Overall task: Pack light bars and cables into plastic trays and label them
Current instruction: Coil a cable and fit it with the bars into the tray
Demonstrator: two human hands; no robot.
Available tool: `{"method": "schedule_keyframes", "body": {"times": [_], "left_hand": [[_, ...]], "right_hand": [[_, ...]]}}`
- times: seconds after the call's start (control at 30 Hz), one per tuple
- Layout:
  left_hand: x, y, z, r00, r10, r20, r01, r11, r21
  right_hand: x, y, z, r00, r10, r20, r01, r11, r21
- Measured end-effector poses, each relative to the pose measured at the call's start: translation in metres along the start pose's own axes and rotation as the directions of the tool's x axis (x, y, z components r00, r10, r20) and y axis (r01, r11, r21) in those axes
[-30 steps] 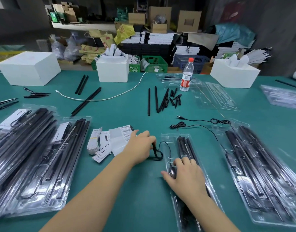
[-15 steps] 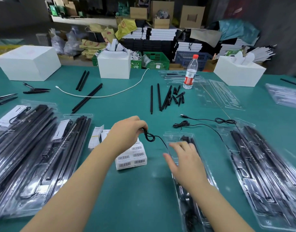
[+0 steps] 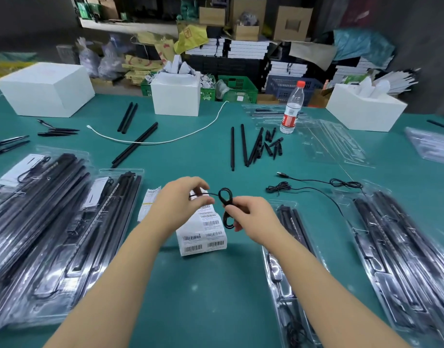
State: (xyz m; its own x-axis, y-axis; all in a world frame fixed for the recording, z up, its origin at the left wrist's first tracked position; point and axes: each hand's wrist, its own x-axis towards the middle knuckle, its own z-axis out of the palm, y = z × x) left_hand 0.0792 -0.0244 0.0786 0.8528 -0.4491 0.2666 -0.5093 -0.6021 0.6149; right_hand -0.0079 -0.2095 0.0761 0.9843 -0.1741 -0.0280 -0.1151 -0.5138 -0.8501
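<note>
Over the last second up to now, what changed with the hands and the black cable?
The left hand lifted the black cable off the table and pinches one end. The right hand left the open tray and took hold of the cable's coiled middle, so both hands hold it above the barcode labels. The packed tray stacks, loose bars and water bottle stayed put.

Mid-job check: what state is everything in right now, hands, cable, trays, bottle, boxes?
Left hand: pinching the cable's end.
Right hand: gripping the coil.
Black cable: coiled, held above the table.
Tray under the right arm: open, bars inside.
Label sheets: stacked flat.
Water bottle: upright, capped.
Middle white box: open, stuffed with paper.
</note>
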Motion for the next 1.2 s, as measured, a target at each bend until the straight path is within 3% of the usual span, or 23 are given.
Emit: {"method": "schedule_keyframes", "body": {"times": [0.17, 0.27, 0.37, 0.57, 0.83, 1.2], "left_hand": [[-0.01, -0.026, 0.002, 0.992, -0.07, -0.103, 0.064, 0.996, -0.069], [-0.009, -0.02, 0.016, 0.974, -0.082, -0.211, 0.075, 0.996, -0.041], [-0.014, 0.002, 0.043, 0.957, -0.112, -0.269, 0.06, 0.979, -0.194], [-0.032, 0.022, 0.1, 0.982, -0.116, -0.151, 0.063, 0.946, -0.318], [-0.044, 0.018, 0.099, 0.987, -0.114, -0.109, 0.061, 0.911, -0.407], [-0.047, 0.018, 0.099, 0.995, -0.097, -0.033, 0.079, 0.929, -0.361]], "right_hand": [[-0.004, 0.025, 0.0, 0.994, 0.109, 0.031, -0.112, 0.908, 0.403], [-0.004, 0.035, 0.004, 0.989, 0.125, 0.079, -0.148, 0.851, 0.505], [-0.001, 0.043, 0.006, 0.984, 0.13, 0.126, -0.179, 0.798, 0.575], [0.003, 0.06, 0.006, 0.986, 0.075, 0.146, -0.153, 0.746, 0.648], [0.001, 0.079, 0.014, 0.996, 0.025, 0.087, -0.085, 0.6, 0.796], [0.003, 0.085, 0.017, 0.998, 0.0, 0.064, -0.05, 0.626, 0.778]]}}
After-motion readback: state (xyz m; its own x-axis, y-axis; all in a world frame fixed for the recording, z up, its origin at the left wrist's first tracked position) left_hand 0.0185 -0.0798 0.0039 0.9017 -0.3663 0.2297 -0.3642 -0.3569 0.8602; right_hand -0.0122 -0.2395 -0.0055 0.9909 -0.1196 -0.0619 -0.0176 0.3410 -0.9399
